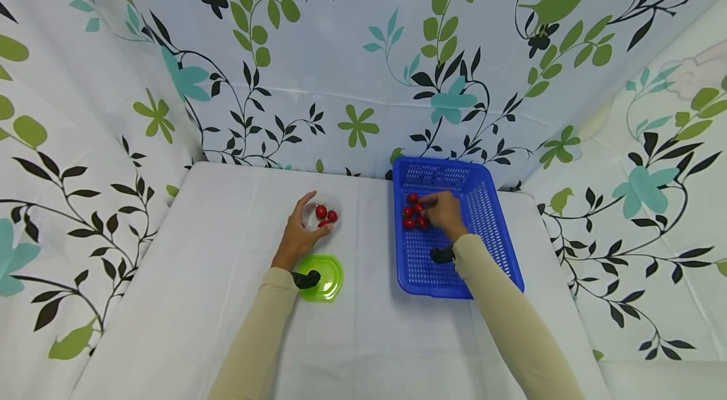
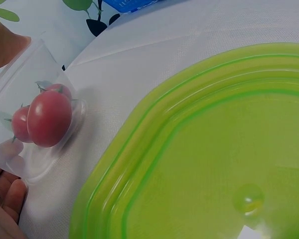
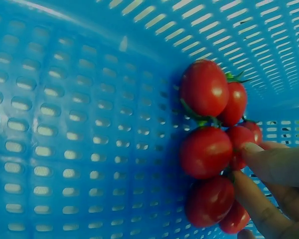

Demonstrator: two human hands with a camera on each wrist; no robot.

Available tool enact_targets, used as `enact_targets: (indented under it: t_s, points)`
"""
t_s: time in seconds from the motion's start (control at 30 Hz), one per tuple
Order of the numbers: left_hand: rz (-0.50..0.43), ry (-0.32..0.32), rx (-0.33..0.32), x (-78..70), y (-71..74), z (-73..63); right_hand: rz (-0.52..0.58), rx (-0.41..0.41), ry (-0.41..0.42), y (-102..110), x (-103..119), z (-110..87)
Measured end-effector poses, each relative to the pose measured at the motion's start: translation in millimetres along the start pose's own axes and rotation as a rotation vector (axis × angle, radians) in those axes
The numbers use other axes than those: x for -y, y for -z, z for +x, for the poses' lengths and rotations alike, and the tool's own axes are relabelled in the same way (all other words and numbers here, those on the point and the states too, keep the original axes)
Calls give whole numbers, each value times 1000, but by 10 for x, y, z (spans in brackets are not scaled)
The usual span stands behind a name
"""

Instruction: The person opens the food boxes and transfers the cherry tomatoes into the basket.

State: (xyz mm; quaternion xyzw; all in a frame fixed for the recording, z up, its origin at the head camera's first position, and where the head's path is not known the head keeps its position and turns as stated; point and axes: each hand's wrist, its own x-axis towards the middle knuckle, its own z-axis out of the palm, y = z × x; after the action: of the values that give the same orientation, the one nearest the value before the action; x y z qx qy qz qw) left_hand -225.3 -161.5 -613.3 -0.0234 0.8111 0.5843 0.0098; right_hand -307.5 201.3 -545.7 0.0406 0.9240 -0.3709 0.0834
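In the head view my left hand [image 1: 298, 235] holds a small clear plastic container [image 1: 336, 201], its fingers and thumb curled round opposite sides. Inside the container lie several cherry tomatoes [image 2: 50, 118] with green stems. My right hand [image 1: 445, 213] reaches into a blue perforated basket [image 1: 402, 264]. There its thumb and a finger pinch one cherry tomato [image 3: 237, 134] within a cluster. Several other cherry tomatoes [image 3: 206, 152] sit together against the left part of the basket. The hand partly hides the tomatoes on its side.
A translucent green lid [image 1: 332, 277] lies on the white-covered table [image 1: 369, 324] just below the container, under the left wrist. Patterned cloth [image 1: 312, 72] hangs behind the table and along both sides. The basket's raised walls surround the right hand.
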Motion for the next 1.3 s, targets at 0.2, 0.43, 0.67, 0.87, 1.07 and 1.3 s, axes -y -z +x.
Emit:
enact_targets:
  t_s: [0.2,0.43,0.67,0.87,1.07,1.3]
  points:
    - [2,-2,2,-2,1,-2,7,-68,54,47,87,-25]
    - [-10,-11,7,-4,5,-16,75,-133,166,94,365,-115]
    - [10,3,5,16,3,0,187,-88,232,40,752,-245]
    - [5,-8,4,-12,0,-1,183,-32,342,-115,1052,-358]
    - [2,-18,-8,-32,-15,-7,120,42,436,-383,1292,-443]
    - [19,-33,-32,12,-40,18,81,99,415,-752,1460,-461]
